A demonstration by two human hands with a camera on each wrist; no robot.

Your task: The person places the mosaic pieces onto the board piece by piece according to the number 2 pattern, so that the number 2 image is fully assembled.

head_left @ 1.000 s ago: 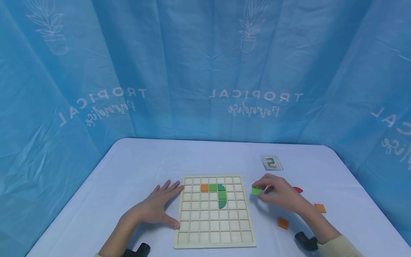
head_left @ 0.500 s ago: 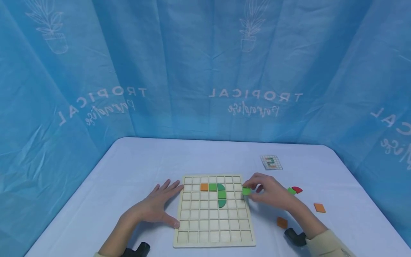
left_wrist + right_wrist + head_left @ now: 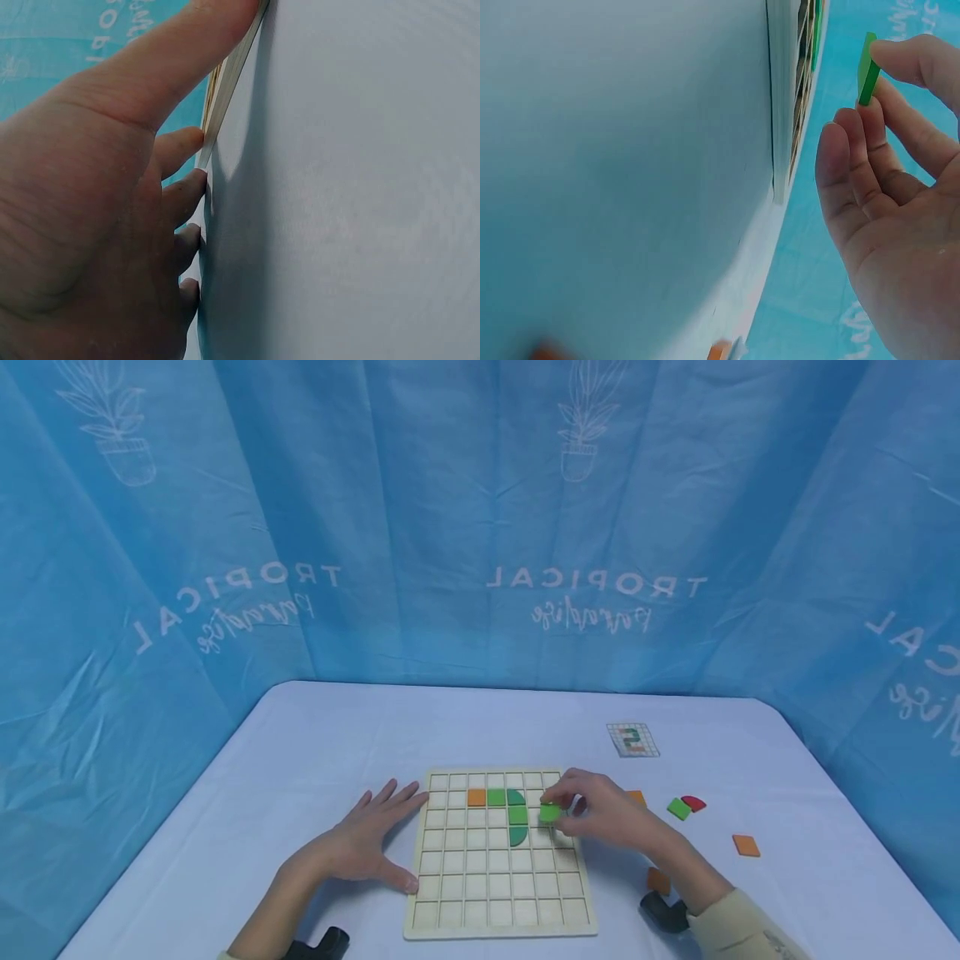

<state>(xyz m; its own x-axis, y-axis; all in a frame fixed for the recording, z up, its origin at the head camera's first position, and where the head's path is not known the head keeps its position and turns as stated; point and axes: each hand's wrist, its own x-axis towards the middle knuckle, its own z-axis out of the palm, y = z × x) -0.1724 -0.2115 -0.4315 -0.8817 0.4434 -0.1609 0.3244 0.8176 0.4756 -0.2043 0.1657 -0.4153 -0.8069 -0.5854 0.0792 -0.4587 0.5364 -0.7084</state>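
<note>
Right hand [image 3: 604, 812] fingers are closed in a pinch on a green square tile [image 3: 550, 814], which is held above the right part of the grid board [image 3: 500, 888] and is not yet seated. By the left hand [image 3: 358, 850], spread wide with nothing grasped, the board's left edge is touched at thumb and fingertip, seemingly to keep it steady.

The near rows of the board are unfilled. To its right, a near orange tile [image 3: 658, 881] is left loose on the table [image 3: 360, 727], with another orange tile [image 3: 746, 846] lying farther right. Farther back, five pieces have been set in the grid: a lower dark green quarter [image 3: 517, 836], a middle green square [image 3: 517, 815], an upper dark green quarter [image 3: 515, 797], then, leftward, a far green square [image 3: 496, 797] and an orange square [image 3: 477, 797]. Still unplaced at right are a spare green tile [image 3: 678, 808], a red piece [image 3: 693, 803] just beside it, and an orange piece [image 3: 637, 797] partly hidden by the hand.

At the far right, a 2-like figure is shown on the pattern card [image 3: 633, 739]; judged by it, the upper hook is laid and the lower part remains.
</note>
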